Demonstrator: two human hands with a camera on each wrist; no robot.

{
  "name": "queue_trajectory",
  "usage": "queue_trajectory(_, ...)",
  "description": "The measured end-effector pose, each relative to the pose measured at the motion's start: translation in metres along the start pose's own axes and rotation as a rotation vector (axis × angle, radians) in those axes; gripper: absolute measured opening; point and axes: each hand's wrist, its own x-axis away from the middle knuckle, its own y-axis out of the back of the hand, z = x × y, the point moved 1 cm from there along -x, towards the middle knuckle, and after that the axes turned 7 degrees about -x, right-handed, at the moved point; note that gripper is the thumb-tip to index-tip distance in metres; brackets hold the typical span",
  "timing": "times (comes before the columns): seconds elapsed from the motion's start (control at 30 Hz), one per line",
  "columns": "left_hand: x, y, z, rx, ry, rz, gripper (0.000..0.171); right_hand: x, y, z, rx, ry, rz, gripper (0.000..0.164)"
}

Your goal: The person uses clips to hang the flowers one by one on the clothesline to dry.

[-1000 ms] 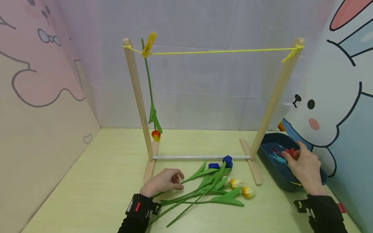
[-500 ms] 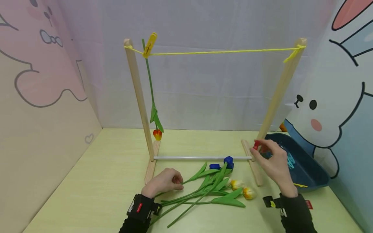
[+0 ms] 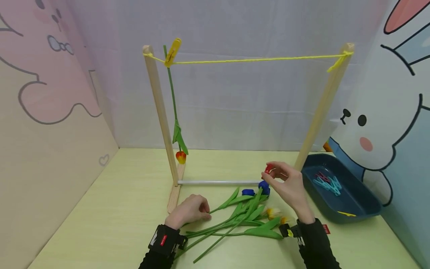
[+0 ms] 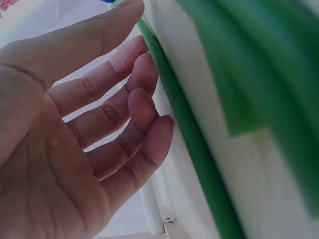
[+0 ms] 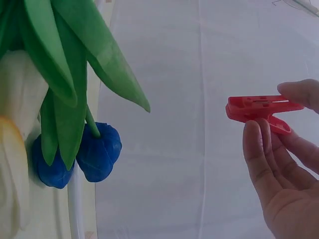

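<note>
My right hand [image 3: 289, 186] pinches a red clothespin [image 5: 256, 107] between thumb and fingertips, held above the blue tulip heads [image 5: 99, 152]. On the table, my left hand [image 3: 190, 213] has its fingers curled at the stem [image 4: 182, 109] of a tulip, thumb and index finger against it; the exact contact is partly hidden. Several artificial tulips [image 3: 248, 215] lie in a loose bunch beside it, with blue and yellow-white heads. A red-yellow tulip [image 3: 180, 157] hangs head down from the yellow string [image 3: 255, 60], clipped by a yellow clothespin [image 3: 173, 52].
Two wooden posts [image 3: 158, 104] carry the string, and a white rod [image 3: 218, 182] joins their feet. At the right stands a dark blue tray [image 3: 349, 203] with blue, dark red and yellow clothespins [image 3: 329, 184]. A white cloth [image 3: 235, 112] hangs behind.
My right hand has left the tray with the red clothespin and moved left, over the tulip heads. My left hand has stayed nearly still at the stem.
</note>
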Motion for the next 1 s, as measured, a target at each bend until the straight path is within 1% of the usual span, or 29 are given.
queue_trajectory(0.03, 0.0, -0.001, 0.0, -0.008, 0.009, -0.002, 0.012, 0.003, 0.001, -0.015, 0.006, -0.006, 0.008, 0.043)
queue_trajectory(0.07, 0.0, -0.002, 0.0, -0.012, 0.015, -0.006, 0.013, 0.004, 0.001, -0.022, 0.034, -0.03, 0.005, 0.044)
queue_trajectory(0.13, 0.001, -0.003, 0.0, -0.019, 0.026, -0.012, 0.013, 0.007, 0.002, -0.031, 0.025, -0.053, -0.003, 0.044)
queue_trajectory(0.17, 0.001, -0.003, 0.0, -0.024, 0.028, -0.018, 0.013, 0.007, 0.003, -0.031, 0.002, -0.051, -0.004, 0.043)
queue_trajectory(0.2, 0.001, -0.003, -0.001, -0.028, 0.031, -0.025, 0.013, 0.006, 0.004, -0.019, -0.019, -0.065, -0.007, 0.041)
queue_trajectory(0.23, 0.002, -0.004, -0.001, -0.032, 0.032, -0.032, 0.013, 0.005, 0.004, -0.014, -0.023, -0.058, -0.01, 0.04)
queue_trajectory(0.37, 0.001, -0.005, -0.004, -0.054, 0.039, -0.057, 0.014, -0.008, 0.003, 0.073, -0.1, -0.086, -0.028, 0.03)
queue_trajectory(0.4, 0.001, -0.005, -0.005, -0.059, 0.04, -0.061, 0.014, -0.012, 0.002, 0.093, -0.093, -0.104, -0.035, 0.028)
queue_trajectory(0.43, 0.001, -0.005, -0.005, -0.065, 0.04, -0.066, 0.014, -0.013, 0.001, 0.104, -0.095, -0.105, -0.037, 0.027)
queue_trajectory(0.47, 0.001, -0.005, -0.006, -0.074, 0.04, -0.071, 0.014, -0.015, 0.0, 0.12, -0.105, -0.133, -0.041, 0.026)
queue_trajectory(0.5, 0.001, -0.006, -0.007, -0.085, 0.037, -0.078, 0.013, -0.015, 0.001, 0.121, -0.094, -0.152, -0.044, 0.025)
queue_trajectory(0.63, 0.001, -0.005, -0.008, -0.128, 0.029, -0.11, 0.013, -0.016, 0.001, 0.122, -0.107, -0.18, -0.043, 0.026)
queue_trajectory(0.77, 0.001, -0.004, -0.009, -0.154, 0.035, -0.125, 0.013, -0.016, 0.002, 0.122, -0.114, -0.187, -0.036, 0.024)
queue_trajectory(0.83, 0.001, -0.003, -0.009, -0.16, 0.039, -0.132, 0.013, -0.016, 0.003, 0.119, -0.125, -0.174, -0.027, 0.023)
queue_trajectory(0.9, 0.001, -0.003, -0.009, -0.169, 0.041, -0.143, 0.013, -0.015, 0.003, 0.114, -0.156, -0.144, -0.018, 0.024)
queue_trajectory(0.93, 0.002, -0.003, -0.009, -0.176, 0.039, -0.153, 0.013, -0.013, 0.004, 0.105, -0.191, -0.114, -0.007, 0.024)
queue_trajectory(0.97, 0.002, -0.003, -0.01, -0.185, 0.039, -0.164, 0.013, -0.012, 0.005, 0.1, -0.201, -0.108, -0.004, 0.025)
queue_trajectory(1.0, 0.003, -0.003, -0.01, -0.195, 0.034, -0.179, 0.013, -0.01, 0.006, 0.09, -0.247, -0.075, 0.009, 0.027)
